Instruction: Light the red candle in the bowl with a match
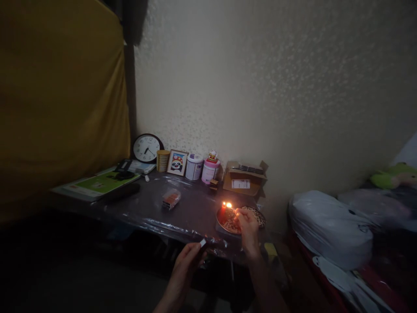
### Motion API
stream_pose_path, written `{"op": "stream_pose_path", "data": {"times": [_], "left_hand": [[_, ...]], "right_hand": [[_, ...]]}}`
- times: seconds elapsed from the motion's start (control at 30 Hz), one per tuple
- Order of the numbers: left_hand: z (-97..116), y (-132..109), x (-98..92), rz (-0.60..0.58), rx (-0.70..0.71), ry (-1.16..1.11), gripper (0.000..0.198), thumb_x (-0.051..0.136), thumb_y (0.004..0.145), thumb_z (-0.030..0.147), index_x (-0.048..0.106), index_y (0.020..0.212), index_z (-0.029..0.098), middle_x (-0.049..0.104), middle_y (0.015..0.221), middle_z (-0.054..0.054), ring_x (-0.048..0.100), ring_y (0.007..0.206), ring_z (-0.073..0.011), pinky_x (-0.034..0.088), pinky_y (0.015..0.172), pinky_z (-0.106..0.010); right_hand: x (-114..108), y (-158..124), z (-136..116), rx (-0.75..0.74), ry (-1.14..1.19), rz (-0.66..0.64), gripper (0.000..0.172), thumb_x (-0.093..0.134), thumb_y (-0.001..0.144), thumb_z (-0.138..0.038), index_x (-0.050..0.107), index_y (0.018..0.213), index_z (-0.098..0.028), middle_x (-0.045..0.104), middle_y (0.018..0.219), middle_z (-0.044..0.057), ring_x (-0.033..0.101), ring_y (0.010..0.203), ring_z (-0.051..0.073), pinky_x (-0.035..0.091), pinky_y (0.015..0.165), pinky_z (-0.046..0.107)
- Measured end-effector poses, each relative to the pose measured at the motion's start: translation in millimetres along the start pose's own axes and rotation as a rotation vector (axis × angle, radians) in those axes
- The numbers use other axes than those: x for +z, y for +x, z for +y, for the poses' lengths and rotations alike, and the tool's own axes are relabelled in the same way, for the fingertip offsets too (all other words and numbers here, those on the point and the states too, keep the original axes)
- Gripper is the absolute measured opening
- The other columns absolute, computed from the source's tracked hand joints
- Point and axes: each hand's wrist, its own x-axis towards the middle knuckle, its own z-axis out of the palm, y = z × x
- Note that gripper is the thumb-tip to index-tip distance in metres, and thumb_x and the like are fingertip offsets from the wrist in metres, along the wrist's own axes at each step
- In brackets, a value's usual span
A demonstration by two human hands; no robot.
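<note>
A red candle (223, 211) stands upright on a round patterned plate (229, 231) near the table's right end, with a small flame at its top. Just right of it burns a brighter flame (229, 205), at the tip of a thin stick pinched by my right hand (247, 228) over the plate. My left hand (187, 263) is closed on a small white object (203, 243) in front of the table's front edge; what this object is cannot be made out. A second round patterned tray (256, 214) lies partly behind my right hand.
A clear-wrapped orange pack (171, 199) lies mid-table (146, 204). Along the wall stand a clock (147, 148), yellow cup (162, 161), framed panda picture (177, 162), two tubs (194, 167) and an open cardboard box (243, 180). White bags (329, 230) sit at the right.
</note>
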Motion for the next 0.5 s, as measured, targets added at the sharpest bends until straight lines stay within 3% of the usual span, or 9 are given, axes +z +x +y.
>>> {"op": "stream_pose_path", "data": {"times": [0.17, 0.27, 0.33, 0.37, 0.43, 0.5], "left_hand": [[3.9, -3.5, 3.4, 0.007, 0.002, -0.002, 0.034, 0.078, 0.054, 0.041, 0.065, 0.072, 0.016, 0.066, 0.072, -0.001, 0.06, 0.071, -0.0128, 0.043, 0.065, -0.022], [1.2, -0.7, 1.3, 0.029, -0.007, 0.018, 0.036, 0.077, 0.054, 0.043, 0.065, 0.073, 0.016, 0.067, 0.075, -0.001, 0.061, 0.074, -0.0142, 0.043, 0.067, -0.024], [-2.1, 2.5, -1.3, 0.057, -0.016, 0.038, 0.037, 0.077, 0.053, 0.045, 0.064, 0.074, 0.017, 0.067, 0.077, -0.001, 0.061, 0.075, -0.0151, 0.044, 0.067, -0.025], [-3.6, 3.9, -2.4, 0.068, -0.015, 0.05, 0.037, 0.076, 0.053, 0.045, 0.064, 0.074, 0.017, 0.067, 0.077, -0.001, 0.061, 0.075, -0.0152, 0.044, 0.068, -0.025], [-5.7, 5.4, -4.1, 0.061, -0.009, 0.075, 0.036, 0.075, 0.055, 0.046, 0.064, 0.075, 0.017, 0.067, 0.075, -0.001, 0.06, 0.076, -0.015, 0.044, 0.07, -0.025], [-6.1, 4.9, -4.4, 0.042, -0.009, 0.087, 0.035, 0.073, 0.058, 0.046, 0.063, 0.076, 0.017, 0.066, 0.076, -0.001, 0.06, 0.077, -0.0152, 0.044, 0.071, -0.025]], "right_hand": [[-20.0, -0.9, -43.2, 0.13, 0.155, -0.056, 0.022, 0.069, 0.064, -0.033, 0.062, 0.075, -0.016, 0.054, 0.061, -0.001, 0.046, 0.05, 0.008, 0.04, 0.045, 0.019], [-44.1, 3.6, -68.4, 0.147, 0.378, -0.107, 0.023, 0.074, 0.059, -0.031, 0.059, 0.071, -0.017, 0.052, 0.068, -0.003, 0.041, 0.051, 0.005, 0.039, 0.045, 0.017], [-64.7, 7.7, -70.0, 0.12, 0.431, -0.151, 0.026, 0.071, 0.061, -0.037, 0.054, 0.066, -0.018, 0.045, 0.064, -0.006, 0.032, 0.045, 0.003, 0.032, 0.041, 0.015], [-75.6, 10.0, -65.4, 0.098, 0.364, -0.128, 0.029, 0.069, 0.063, -0.042, 0.052, 0.064, -0.018, 0.043, 0.061, -0.006, 0.029, 0.043, 0.003, 0.03, 0.04, 0.015], [-97.1, 15.0, -49.9, 0.121, 0.015, -0.074, 0.031, 0.067, 0.06, -0.047, 0.055, 0.064, -0.019, 0.048, 0.058, -0.004, 0.038, 0.045, 0.007, 0.034, 0.042, 0.019], [-116.2, 20.2, -34.0, 0.131, -0.101, 0.001, 0.027, 0.074, 0.052, -0.037, 0.058, 0.062, -0.018, 0.052, 0.059, -0.002, 0.044, 0.05, 0.009, 0.035, 0.044, 0.02]]}}
